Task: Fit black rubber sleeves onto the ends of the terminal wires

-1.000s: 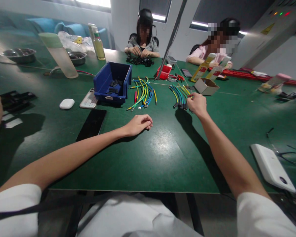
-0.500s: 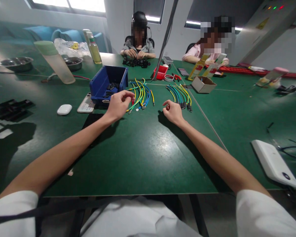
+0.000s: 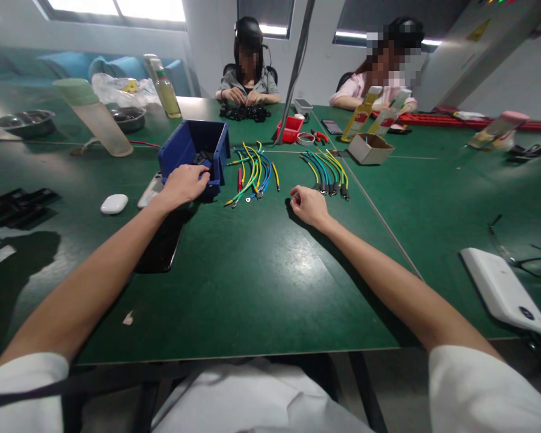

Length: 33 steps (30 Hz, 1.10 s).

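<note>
My left hand (image 3: 186,184) reaches over the low front of a blue plastic bin (image 3: 175,147); its fingers are loosely bent and apart, the tips partly hidden among small black parts (image 3: 202,157). Just right of the bin lies a loose bundle of yellow, green and blue cables (image 3: 255,171) with metal ring lugs, beside a red pen-like tool (image 3: 240,179). My right hand (image 3: 310,206) rests on the table with its fingers curled in and nothing visible in them. Beyond it, a second bundle of cables (image 3: 327,171) has black sleeves at the near ends.
A black phone (image 3: 160,249) lies under my left forearm, a white earbud case (image 3: 114,204) to its left. A white power bank (image 3: 505,291) and glasses (image 3: 534,264) are at right. Behind the cables stand a small cardboard box (image 3: 370,150) and red bin (image 3: 290,130). Two people sit opposite.
My left hand has moved left from the cables to the blue bin, uncovering the red tool and more of the black phone. My right hand stays nearly in place, its fingers more curled.
</note>
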Each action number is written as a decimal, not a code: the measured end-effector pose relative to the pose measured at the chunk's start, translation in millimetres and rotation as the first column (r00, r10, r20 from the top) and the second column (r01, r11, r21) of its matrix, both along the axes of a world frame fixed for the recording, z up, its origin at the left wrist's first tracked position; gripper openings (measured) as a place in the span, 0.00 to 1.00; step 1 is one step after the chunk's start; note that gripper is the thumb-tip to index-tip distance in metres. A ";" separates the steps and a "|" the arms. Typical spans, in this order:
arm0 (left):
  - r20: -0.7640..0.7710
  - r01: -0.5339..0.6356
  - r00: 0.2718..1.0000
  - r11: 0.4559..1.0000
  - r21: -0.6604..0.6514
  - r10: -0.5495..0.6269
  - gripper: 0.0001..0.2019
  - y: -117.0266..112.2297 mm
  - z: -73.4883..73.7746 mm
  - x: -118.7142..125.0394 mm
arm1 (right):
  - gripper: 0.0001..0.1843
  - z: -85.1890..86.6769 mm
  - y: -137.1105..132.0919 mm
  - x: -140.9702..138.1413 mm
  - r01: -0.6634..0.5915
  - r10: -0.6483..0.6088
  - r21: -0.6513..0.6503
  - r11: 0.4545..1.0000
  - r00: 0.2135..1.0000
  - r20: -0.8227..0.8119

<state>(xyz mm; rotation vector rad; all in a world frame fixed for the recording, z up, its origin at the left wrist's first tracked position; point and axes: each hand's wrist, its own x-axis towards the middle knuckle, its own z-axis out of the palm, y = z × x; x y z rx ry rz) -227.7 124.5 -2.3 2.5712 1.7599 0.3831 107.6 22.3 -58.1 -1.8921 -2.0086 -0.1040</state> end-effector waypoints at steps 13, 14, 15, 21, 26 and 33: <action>-0.193 -0.088 0.978 0.994 -0.068 0.074 0.30 -6.1 -4.7 4.6 | 0.12 -0.1 0.7 -0.1 -0.016 0.018 -0.025 1.000 0.998 0.062; -0.196 -0.087 0.978 0.994 -0.061 0.073 0.31 -6.8 -4.6 5.0 | 0.12 0.0 0.7 -0.4 -0.017 0.019 -0.027 0.999 0.997 0.069; -0.200 -0.089 0.977 0.994 -0.058 0.076 0.31 -7.4 -4.3 5.3 | 0.12 0.2 0.6 -0.6 -0.017 0.020 -0.030 0.999 0.997 0.076; -0.214 -0.091 0.974 0.994 -0.063 0.076 0.30 -9.6 -2.7 6.6 | 0.13 1.7 -0.5 -2.0 -0.009 0.013 -0.036 0.999 0.994 0.110; -0.201 -0.081 0.977 0.996 -0.039 0.072 0.28 -8.3 -4.9 5.4 | 0.13 2.8 -0.9 -2.4 -0.005 0.012 -0.066 0.998 0.994 0.112; -0.141 -0.054 0.989 0.999 0.011 0.054 0.24 -5.1 -9.4 2.6 | 0.13 3.1 -0.4 -2.2 -0.006 0.014 -0.078 0.997 0.994 0.104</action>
